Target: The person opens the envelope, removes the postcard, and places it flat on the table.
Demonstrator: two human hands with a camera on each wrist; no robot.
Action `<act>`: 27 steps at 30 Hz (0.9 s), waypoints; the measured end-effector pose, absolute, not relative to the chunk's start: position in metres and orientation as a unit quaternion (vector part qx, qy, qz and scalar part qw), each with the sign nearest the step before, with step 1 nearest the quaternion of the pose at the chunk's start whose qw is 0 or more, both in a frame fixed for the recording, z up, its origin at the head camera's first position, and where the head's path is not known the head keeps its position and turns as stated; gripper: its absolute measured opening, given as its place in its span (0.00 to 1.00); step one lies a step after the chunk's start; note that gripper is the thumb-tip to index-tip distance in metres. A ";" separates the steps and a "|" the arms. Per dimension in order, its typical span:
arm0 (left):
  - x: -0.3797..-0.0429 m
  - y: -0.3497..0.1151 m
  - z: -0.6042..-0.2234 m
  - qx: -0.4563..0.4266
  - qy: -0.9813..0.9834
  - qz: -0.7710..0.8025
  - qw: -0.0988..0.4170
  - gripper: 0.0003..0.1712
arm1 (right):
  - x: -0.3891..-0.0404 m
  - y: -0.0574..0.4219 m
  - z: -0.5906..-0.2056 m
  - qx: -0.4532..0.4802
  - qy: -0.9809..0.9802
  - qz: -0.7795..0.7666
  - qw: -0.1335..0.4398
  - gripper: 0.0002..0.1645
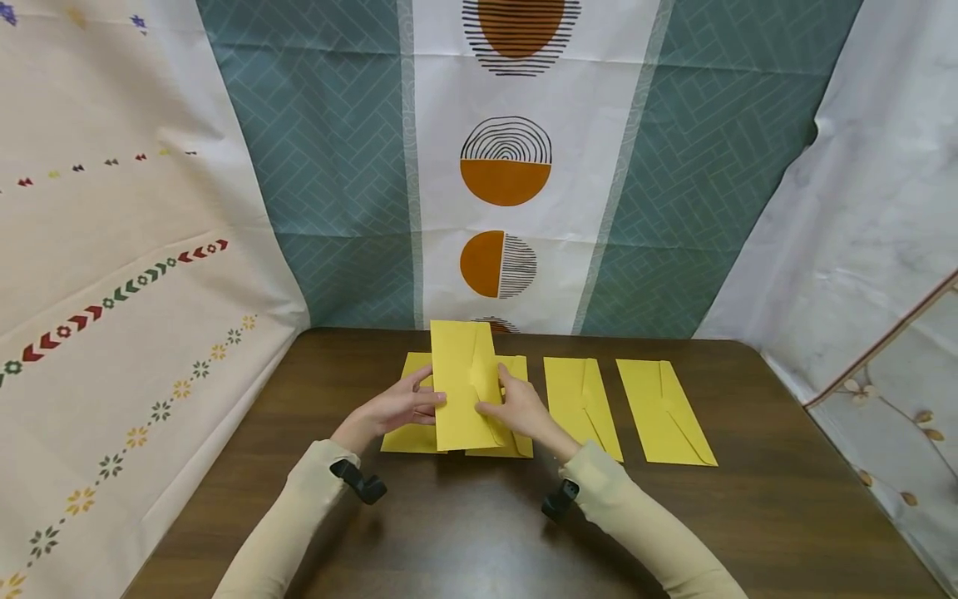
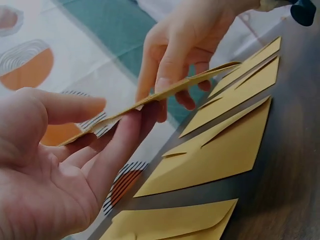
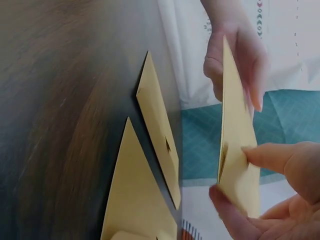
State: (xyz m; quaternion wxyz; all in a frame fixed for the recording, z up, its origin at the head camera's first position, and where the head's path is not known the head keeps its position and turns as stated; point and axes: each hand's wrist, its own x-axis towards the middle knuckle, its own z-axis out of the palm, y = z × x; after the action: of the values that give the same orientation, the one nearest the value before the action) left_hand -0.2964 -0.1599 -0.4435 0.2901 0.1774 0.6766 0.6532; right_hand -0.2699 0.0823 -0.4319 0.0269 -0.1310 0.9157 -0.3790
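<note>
**Head view: one yellow envelope lifted between both hands**

Head view gives me the whole layout: I see the raised envelope [image 1: 466,384] at frame centre, above the brown tabletop [image 1: 479,532], with my left hand [image 1: 400,408] on its left edge and my right hand [image 1: 520,409] on its right edge. Two envelopes [image 1: 419,416] lie flat beneath it, and two more envelopes [image 1: 629,408] lie to the right of centre, flaps up.

The left wrist view shows what that one hides: my left thumb sits on top of the envelope and the straightish fingers [image 2: 120,150] support it from below, a loose pinch. At upper centre the right hand pinches the far edge.

The right wrist view shows the envelope edge-on, right of centre, my right thumb and fingers [image 3: 225,202] closed on its lower corner.
</note>
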 end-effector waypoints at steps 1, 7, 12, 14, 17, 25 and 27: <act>-0.297 -0.157 -0.444 0.182 0.674 0.654 0.291 0.36 | -0.270 0.084 -0.433 -0.132 0.920 -0.368 0.020 0.51; -0.300 -0.142 -0.448 0.183 0.648 0.681 0.288 0.28 | -0.269 0.094 -0.434 -0.135 0.936 -0.326 0.003 0.49; -0.298 -0.133 -0.449 0.174 0.640 0.693 0.282 0.28 | -0.266 0.103 -0.432 -0.141 0.934 -0.329 0.019 0.49; -0.298 -0.129 -0.450 0.168 0.639 0.696 0.279 0.29 | -0.265 0.107 -0.429 -0.151 0.929 -0.337 0.021 0.48; -0.298 -0.124 -0.450 0.159 0.634 0.702 0.281 0.31 | -0.262 0.114 -0.426 -0.164 0.924 -0.346 0.021 0.46; -0.294 -0.115 -0.452 0.161 0.623 0.705 0.299 0.31 | -0.252 0.135 -0.422 -0.184 0.905 -0.380 0.056 0.42; -0.293 -0.115 -0.453 0.151 0.622 0.707 0.298 0.33 | -0.250 0.142 -0.421 -0.177 0.898 -0.400 0.059 0.39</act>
State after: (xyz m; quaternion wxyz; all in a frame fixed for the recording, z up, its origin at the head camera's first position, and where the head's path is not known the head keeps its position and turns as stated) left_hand -0.2925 -0.1148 -0.4532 0.2985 0.1514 0.6224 0.7075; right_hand -0.2498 0.1417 -0.4214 0.0588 -0.1766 0.8976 -0.3996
